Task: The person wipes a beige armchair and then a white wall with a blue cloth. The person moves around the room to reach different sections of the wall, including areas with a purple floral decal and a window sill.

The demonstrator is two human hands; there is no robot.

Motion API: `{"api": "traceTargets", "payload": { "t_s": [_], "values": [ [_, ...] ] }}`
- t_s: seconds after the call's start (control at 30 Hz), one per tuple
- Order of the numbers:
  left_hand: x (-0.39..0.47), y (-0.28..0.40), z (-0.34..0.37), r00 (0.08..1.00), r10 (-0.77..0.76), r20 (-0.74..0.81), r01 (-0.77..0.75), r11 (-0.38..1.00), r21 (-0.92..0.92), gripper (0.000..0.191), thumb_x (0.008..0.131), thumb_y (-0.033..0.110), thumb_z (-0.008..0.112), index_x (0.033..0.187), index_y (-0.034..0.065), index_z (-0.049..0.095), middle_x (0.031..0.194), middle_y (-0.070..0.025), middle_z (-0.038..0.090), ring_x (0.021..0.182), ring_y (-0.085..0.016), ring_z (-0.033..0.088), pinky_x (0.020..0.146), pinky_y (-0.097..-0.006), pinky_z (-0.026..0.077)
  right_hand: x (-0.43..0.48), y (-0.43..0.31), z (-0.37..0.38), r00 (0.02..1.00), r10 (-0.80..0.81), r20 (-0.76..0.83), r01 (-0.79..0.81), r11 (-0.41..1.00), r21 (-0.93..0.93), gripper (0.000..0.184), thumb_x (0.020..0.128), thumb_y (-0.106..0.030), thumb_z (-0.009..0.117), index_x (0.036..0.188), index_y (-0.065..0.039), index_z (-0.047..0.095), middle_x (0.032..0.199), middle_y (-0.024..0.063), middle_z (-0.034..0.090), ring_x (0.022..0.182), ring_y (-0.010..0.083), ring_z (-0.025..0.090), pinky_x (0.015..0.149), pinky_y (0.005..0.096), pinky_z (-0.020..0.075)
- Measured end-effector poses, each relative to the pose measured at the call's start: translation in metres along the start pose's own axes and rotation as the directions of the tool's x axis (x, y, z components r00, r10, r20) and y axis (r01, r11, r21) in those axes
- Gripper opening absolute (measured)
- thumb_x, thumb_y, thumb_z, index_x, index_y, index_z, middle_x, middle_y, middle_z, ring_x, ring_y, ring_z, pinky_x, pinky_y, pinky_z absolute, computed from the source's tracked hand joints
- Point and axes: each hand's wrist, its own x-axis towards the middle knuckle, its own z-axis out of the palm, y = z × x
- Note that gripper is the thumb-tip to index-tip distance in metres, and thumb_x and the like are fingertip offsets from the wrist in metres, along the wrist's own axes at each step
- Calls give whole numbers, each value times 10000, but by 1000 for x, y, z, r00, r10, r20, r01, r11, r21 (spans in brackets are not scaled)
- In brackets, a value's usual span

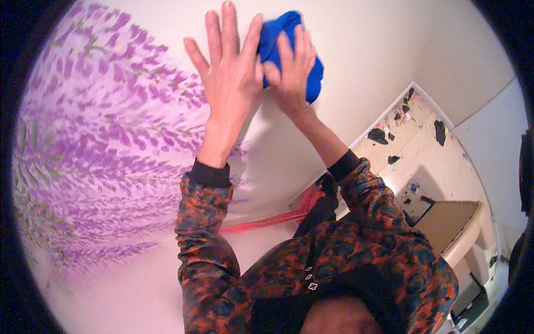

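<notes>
My left hand (232, 79) lies palm down with fingers spread against a pale, wall-like surface (367, 46). Purple lavender-like flowers (125, 112) decorate this surface to the left, reaching close to my left wrist. Just right of it, my right hand (292, 73) presses on a bunched blue cloth (316, 79), its fingers slightly blurred. Part of the cloth is hidden under that hand, and its folds reach beyond my fingertips. My left thumb is beside the cloth's left edge.
White trim (434, 104) edges a light floor (442, 171) on the right, where black scraps (377, 136) are scattered. A red strip of fabric (267, 221) runs low behind my left sleeve. A brown open box-like object (452, 221) stands at the lower right.
</notes>
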Motion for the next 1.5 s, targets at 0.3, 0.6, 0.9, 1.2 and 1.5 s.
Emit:
{"api": "traceTargets", "payload": {
  "t_s": [0.3,0.6,0.9,1.2,1.5],
  "values": [
    [-44,15,21,994,-102,37,93,976,198,703,783,287,661,1469,278,509,1621,-149,326,1488,-347,312,1154,-679,62,-43,-1,-14,992,-77,104,74,997,28,549,1030,-454,469,1490,-156,435,1607,285,203,1461,515,213,1137,675,160],
    [-54,-23,-32,923,-361,-137,366,930,18,771,839,233,709,1540,338,407,1666,-201,125,1512,-463,133,1100,-766,64,34,-46,3,941,-303,149,296,953,71,540,893,-303,649,1417,-212,557,1578,250,306,1457,473,267,1143,695,130],
    [-129,-18,0,885,-438,-158,458,880,126,581,885,343,632,1446,261,504,1604,-288,224,1479,-508,175,1090,-762,88,-22,-56,-1,893,-324,313,306,946,106,622,876,-262,693,1466,-248,497,1571,269,275,1415,520,273,1093,723,160],
    [-141,-60,-56,812,-545,-208,566,822,56,766,858,367,743,1525,268,380,1619,-340,60,1463,-595,81,1057,-802,42,28,-121,32,832,-501,238,488,865,115,570,850,-337,694,1404,-265,579,1593,191,314,1466,416,265,1156,637,113],
    [-182,-36,-16,870,-477,-123,490,865,110,580,914,428,598,1439,211,481,1605,-260,254,1486,-477,209,1143,-709,39,-30,-95,15,841,-412,352,375,911,171,539,932,-358,639,1454,-270,540,1601,214,292,1469,450,234,1143,663,86]
  ]
}}
